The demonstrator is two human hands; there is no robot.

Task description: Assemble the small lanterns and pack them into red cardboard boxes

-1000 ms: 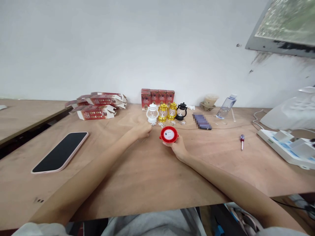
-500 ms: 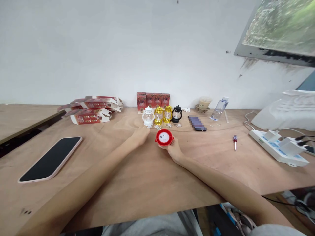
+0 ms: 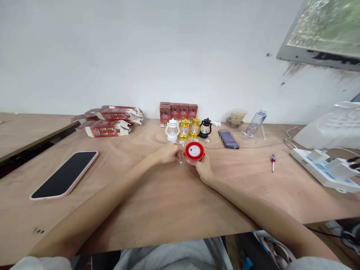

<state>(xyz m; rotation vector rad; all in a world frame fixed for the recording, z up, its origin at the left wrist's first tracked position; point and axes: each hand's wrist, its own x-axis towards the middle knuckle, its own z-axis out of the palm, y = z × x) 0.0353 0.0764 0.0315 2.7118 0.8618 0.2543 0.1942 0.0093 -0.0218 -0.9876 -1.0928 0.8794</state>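
Note:
My right hand is wrapped round a small red lantern. Its round base, with a white disc in the middle, faces me. Just left of it is my left hand, fingers curled and pinched together beside the lantern's rim. Below those fingertips shows a thin small piece with a white end; whether they grip it I cannot tell. Behind the hands stand a white lantern, two gold lanterns and a black lantern. Small silvery and white bits lie in front of them.
Red boxes stand by the wall, and flattened cartons lie to their left. A phone is at left. Rightward are another phone, a cup, a bottle, a screwdriver and a power strip.
My left hand has drawn back from the small bits and come closer to the red lantern. A thin piece now shows under its fingers. My right hand still holds the lantern.

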